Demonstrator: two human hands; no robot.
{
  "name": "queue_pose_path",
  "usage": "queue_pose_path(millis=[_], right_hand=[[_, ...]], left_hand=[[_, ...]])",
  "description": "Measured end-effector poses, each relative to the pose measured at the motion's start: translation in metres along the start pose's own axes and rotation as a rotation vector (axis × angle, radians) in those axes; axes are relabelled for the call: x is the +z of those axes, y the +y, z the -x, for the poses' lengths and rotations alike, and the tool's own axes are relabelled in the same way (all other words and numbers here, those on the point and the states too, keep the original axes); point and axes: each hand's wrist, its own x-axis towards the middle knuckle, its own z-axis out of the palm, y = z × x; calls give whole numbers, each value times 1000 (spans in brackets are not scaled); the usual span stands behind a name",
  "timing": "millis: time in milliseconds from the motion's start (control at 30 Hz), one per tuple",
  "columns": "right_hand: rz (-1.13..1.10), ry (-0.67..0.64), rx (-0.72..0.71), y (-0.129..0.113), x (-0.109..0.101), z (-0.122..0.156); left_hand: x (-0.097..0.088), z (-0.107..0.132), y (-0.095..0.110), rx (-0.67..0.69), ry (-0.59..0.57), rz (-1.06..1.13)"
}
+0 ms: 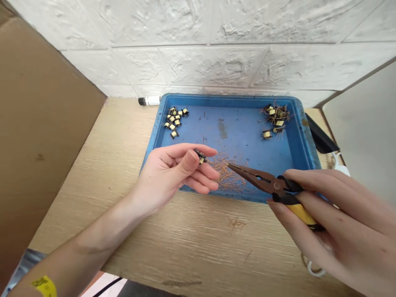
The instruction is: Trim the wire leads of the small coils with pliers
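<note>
Between the thumb and fingers of my left hand [182, 167] is a small black and yellow transformer [200, 156], partly covered by the fingertips. My right hand [337, 218] grips needle-nose pliers [275, 185] with black and yellow handles. The tips of the pliers point left, a short gap away from the left hand's fingers. Both hands are over the front part of a blue tray [229, 100]. Beneath the plier tips, a heap of cut copper wire bits [230, 175] lies in the tray.
Several transformers [173, 121] sit at the tray's left, and others with long wire leads [276, 117] at its right. A marker-like tube [150, 101] lies by the back left corner. More wire bits [236, 222] are on the wooden table [185, 247]. Cardboard [46, 115] stands at left.
</note>
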Motion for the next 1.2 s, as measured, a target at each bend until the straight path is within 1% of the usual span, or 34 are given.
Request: queue_pose_path(millis=[67, 267, 467, 667, 733, 867, 1067, 1200], right_hand=[[-7, 7, 74, 1, 1, 5], [-28, 0, 73, -1, 2, 8], [-73, 35, 65, -4, 3, 10], [-85, 33, 42, -3, 7, 13], [-83, 33, 36, -4, 7, 13], [-83, 27, 68, -5, 5, 11], [-74, 8, 0, -4, 3, 6], [-61, 10, 13, -4, 3, 5]], left_hand=[[-1, 1, -2, -13, -19, -6], [-3, 3, -4, -23, -85, -99], [-5, 5, -5, 27, -170, -49], [-7, 6, -6, 48, -168, -97], [-8, 6, -6, 53, -177, -85], [-9, 6, -5, 37, -203, -30], [-9, 5, -5, 11, -225, -1], [-9, 6, -5, 21, -220, -9]])
